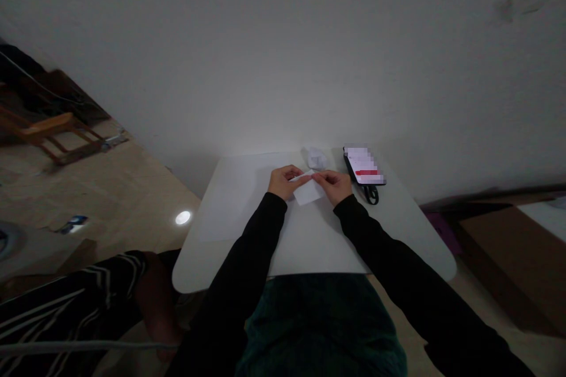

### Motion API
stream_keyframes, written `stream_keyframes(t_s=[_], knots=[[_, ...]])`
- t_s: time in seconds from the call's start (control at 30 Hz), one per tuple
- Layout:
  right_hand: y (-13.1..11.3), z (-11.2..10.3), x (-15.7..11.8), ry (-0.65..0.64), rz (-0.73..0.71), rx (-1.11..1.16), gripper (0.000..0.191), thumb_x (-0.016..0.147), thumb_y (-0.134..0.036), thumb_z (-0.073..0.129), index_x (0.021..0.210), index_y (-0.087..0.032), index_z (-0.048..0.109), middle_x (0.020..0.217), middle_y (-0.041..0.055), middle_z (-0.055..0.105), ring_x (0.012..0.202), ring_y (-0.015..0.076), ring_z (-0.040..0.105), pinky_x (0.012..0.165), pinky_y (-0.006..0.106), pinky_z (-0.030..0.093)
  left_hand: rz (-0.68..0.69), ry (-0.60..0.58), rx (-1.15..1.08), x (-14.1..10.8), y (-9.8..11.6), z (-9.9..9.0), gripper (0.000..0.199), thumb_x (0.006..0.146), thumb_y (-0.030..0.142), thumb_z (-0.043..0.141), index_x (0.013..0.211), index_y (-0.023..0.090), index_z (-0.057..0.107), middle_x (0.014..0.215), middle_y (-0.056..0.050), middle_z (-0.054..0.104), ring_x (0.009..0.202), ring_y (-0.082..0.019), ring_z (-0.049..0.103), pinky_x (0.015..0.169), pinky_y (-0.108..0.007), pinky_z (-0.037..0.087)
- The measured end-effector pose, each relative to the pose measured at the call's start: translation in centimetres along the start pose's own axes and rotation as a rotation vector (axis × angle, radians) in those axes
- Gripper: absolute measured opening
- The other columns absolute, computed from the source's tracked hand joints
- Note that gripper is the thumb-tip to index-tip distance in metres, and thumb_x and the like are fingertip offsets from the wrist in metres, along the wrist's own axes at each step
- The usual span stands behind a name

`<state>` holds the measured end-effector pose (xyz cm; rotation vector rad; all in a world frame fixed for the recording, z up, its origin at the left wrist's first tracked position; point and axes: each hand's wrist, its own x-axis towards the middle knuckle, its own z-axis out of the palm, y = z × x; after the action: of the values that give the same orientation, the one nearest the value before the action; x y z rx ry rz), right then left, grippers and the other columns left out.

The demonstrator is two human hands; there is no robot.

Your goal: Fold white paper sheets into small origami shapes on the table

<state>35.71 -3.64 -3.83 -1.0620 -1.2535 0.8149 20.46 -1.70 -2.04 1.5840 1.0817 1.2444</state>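
Observation:
Between my two hands is a small folded piece of white paper [308, 193], just above the white table. My left hand [284, 181] grips its left upper edge, with the thumb stretched along the top. On the other side my right hand [335, 185] pinches the paper's upper right corner, its fingertips close to the left thumb. The fingertips hide part of the top edge. Just behind the hands lies a crumpled white paper [316, 158], touching neither hand.
A phone [365, 166] with a lit screen and black strap lies on the white table [309, 247], right of my hands. White paper sheets [234, 194] cover the table's left side. A wall stands behind. Someone in striped clothes [88, 294] is at the left; a cardboard box [517, 259] at the right.

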Motion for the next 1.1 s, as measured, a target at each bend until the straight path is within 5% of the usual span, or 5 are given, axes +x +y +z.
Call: stream_keyframes(t_s=[0.53, 0.8, 1.1], knots=[[-0.44, 0.12, -0.32, 0.029, -0.044, 0.011, 0.019, 0.064, -0.036, 0.068, 0.062, -0.017, 0.07, 0.057, -0.0001, 0.064, 0.055, 0.0139, 0.055, 0.054, 0.027, 0.042, 0.015, -0.089, -0.014, 0.13, -0.43, -0.19, 0.035, 0.051, 0.042, 0.077, 0.064, 0.013, 0.063, 0.065, -0.002, 0.062, 0.06, -0.012, 0.058, 0.059, -0.024, 0.048], [0.07, 0.48, -0.2, 0.068, 0.11, 0.109, 0.031, 0.055, -0.044, 0.073, 0.066, -0.016, 0.068, 0.058, 0.001, 0.064, 0.049, 0.0121, 0.052, 0.046, 0.025, 0.04, 0.003, -0.084, -0.034, 0.1, -0.4, -0.32, 0.034, 0.05, 0.04, 0.079, 0.063, 0.013, 0.063, 0.063, -0.001, 0.063, 0.059, -0.013, 0.059, 0.058, -0.025, 0.048], [-0.13, 0.34, -0.32, 0.077, 0.077, 0.159, 0.025, 0.055, -0.039, 0.075, 0.062, -0.017, 0.066, 0.055, -0.0012, 0.061, 0.048, 0.0107, 0.051, 0.049, 0.025, 0.041, -0.006, -0.101, -0.006, 0.02, -0.33, -0.1, 0.034, 0.051, 0.04, 0.078, 0.063, 0.013, 0.061, 0.064, -0.002, 0.063, 0.057, -0.012, 0.058, 0.056, -0.024, 0.048]])
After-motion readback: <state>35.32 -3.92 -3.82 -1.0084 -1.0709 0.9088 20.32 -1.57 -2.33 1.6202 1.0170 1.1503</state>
